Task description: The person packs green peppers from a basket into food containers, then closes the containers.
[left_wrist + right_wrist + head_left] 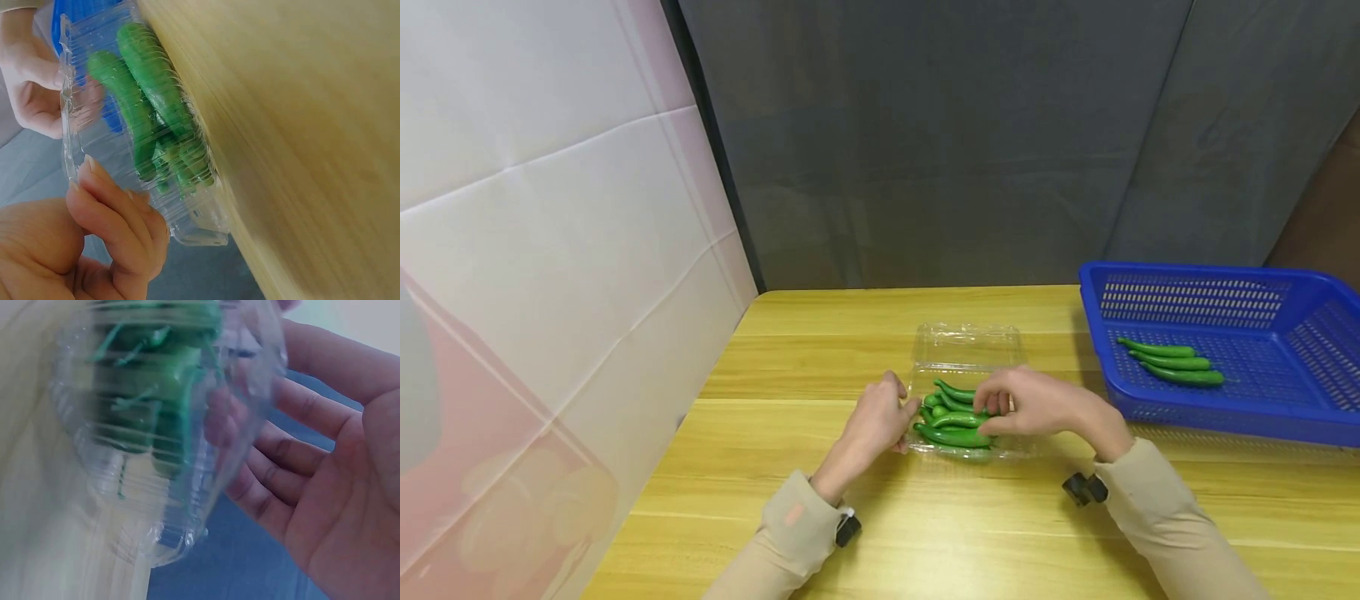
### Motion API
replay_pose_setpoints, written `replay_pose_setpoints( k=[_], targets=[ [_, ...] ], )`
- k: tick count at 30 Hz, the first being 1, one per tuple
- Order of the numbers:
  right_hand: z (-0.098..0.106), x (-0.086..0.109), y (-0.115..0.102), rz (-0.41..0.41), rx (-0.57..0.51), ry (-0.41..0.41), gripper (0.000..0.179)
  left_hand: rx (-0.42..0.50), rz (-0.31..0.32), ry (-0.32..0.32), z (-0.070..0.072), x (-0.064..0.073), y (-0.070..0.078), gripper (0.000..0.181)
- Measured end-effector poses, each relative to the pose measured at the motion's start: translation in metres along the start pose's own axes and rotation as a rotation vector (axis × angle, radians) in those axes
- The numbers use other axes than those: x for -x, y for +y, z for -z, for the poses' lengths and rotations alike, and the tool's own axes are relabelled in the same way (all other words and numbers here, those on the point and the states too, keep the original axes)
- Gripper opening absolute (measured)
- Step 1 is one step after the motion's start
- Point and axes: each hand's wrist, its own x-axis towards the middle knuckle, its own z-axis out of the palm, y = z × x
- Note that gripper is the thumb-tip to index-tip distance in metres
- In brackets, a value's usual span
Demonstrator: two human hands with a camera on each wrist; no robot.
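A clear plastic clamshell container [934, 375] lies with its lid folded back on the table, holding several green chili peppers [955, 437]. At its left end is my left hand [874, 417]; in the left wrist view, the thumb and a finger of that left hand [119, 231] pinch together at the rim. My right hand [1037, 402] hovers over the container's right side, thumb and fingers apart. Seen from the right wrist, that right hand [331, 456] has loosely bent fingers beside the clear wall, with no pepper visible in them.
To the right stands a blue plastic basket [1195, 408] with 3 more green chili peppers [1176, 364] inside. Under everything is a wooden table [820, 350]. A dark grey curtain [925, 150] hangs behind, and a pale printed sheet [550, 208] borders the left side.
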Motion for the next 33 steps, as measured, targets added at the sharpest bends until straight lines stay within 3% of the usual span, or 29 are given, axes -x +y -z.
replay_pose_setpoints(
  k=[33],
  targets=[
    [0.044, 0.031, 0.004, -0.040, 0.089, 0.213, 0.023, 0.021, -0.006, 0.010, -0.001, 0.001, 0.000, 0.027]
  ],
)
